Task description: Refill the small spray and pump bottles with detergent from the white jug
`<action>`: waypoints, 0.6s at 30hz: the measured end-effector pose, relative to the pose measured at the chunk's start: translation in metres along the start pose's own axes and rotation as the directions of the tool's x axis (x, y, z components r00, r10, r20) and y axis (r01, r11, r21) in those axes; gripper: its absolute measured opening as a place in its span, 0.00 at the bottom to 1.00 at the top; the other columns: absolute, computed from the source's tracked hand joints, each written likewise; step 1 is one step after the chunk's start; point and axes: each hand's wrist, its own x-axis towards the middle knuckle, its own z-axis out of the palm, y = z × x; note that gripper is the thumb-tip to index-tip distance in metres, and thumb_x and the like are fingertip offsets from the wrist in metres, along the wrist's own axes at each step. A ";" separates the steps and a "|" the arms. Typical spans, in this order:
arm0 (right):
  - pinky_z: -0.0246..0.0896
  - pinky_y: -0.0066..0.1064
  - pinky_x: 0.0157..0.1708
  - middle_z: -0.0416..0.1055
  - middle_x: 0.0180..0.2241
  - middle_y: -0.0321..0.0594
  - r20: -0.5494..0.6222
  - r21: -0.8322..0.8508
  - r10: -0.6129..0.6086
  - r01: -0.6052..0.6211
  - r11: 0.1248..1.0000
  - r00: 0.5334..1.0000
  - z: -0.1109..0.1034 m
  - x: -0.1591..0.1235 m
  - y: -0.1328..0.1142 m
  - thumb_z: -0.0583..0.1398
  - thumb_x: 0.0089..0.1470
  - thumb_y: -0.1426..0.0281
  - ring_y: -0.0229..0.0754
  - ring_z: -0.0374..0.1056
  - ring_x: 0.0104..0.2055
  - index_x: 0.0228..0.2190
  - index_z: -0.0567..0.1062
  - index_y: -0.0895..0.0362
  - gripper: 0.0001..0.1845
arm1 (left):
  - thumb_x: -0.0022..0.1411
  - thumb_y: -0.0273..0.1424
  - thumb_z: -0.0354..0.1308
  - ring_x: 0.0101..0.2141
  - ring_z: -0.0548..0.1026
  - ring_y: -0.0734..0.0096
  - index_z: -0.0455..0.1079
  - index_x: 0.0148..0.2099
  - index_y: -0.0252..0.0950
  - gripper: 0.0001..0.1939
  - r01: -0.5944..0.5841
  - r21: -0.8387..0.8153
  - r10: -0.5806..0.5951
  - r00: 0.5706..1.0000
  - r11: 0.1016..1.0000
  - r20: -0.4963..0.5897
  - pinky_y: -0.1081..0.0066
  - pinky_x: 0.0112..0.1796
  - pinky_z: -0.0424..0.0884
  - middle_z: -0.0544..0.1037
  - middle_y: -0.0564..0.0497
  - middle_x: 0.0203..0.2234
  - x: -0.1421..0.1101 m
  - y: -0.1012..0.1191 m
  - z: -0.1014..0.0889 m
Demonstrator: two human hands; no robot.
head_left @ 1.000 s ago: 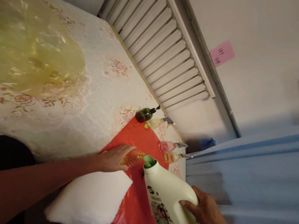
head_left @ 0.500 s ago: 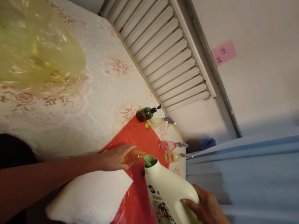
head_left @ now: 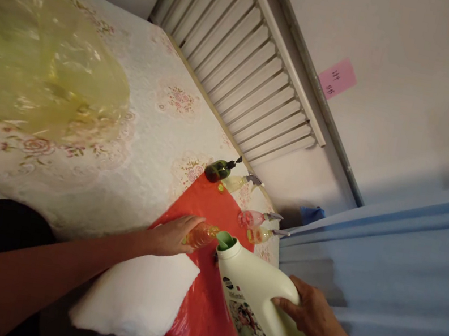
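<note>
My left hand (head_left: 172, 235) is closed around a small amber bottle (head_left: 201, 235) that stands on a red plastic sheet (head_left: 200, 313). My right hand (head_left: 309, 314) grips the handle of a large white jug (head_left: 255, 305) with a green spout. The jug is tilted so that its spout sits right beside the mouth of the small bottle. A white cloth (head_left: 138, 297) lies under my left forearm on the red sheet.
Several small pump bottles lie past the red sheet: a dark green one (head_left: 218, 170), a pale one (head_left: 236, 182), a pink one (head_left: 252, 218) and a yellow one (head_left: 260, 235). A yellow plastic bag (head_left: 40, 57) rests on the flowered mattress (head_left: 147, 138). A blue curtain (head_left: 397, 266) hangs at right.
The jug has shifted very slightly; both hands keep their grips and the small bottle stays in place.
</note>
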 end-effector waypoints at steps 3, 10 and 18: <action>0.59 0.28 0.25 0.76 0.29 0.41 0.001 -0.016 0.000 0.001 1.000 1.000 -0.001 0.000 -0.001 0.60 0.49 0.57 0.42 0.68 0.29 0.34 0.75 0.59 0.18 | 0.55 0.32 0.62 0.60 0.63 0.52 0.51 0.66 0.44 0.39 -0.005 0.006 0.005 1.000 1.000 -0.003 0.55 0.59 0.60 0.64 0.46 0.61 0.000 -0.001 0.001; 0.58 0.26 0.24 0.74 0.27 0.39 0.005 -0.008 0.011 -0.011 1.000 1.000 -0.001 -0.001 -0.004 0.60 0.49 0.57 0.40 0.66 0.27 0.33 0.74 0.58 0.17 | 0.56 0.35 0.61 0.61 0.61 0.53 0.51 0.67 0.43 0.39 0.000 0.014 0.000 1.000 1.000 -0.004 0.56 0.60 0.59 0.64 0.45 0.62 0.000 -0.003 0.002; 0.58 0.27 0.25 0.74 0.27 0.38 0.005 -0.013 0.008 -0.008 1.000 1.000 -0.002 -0.001 -0.001 0.60 0.49 0.57 0.40 0.66 0.27 0.33 0.75 0.57 0.16 | 0.55 0.33 0.62 0.61 0.62 0.52 0.51 0.66 0.44 0.39 -0.014 0.001 0.014 1.000 1.000 -0.013 0.55 0.60 0.58 0.64 0.45 0.62 0.001 -0.002 0.002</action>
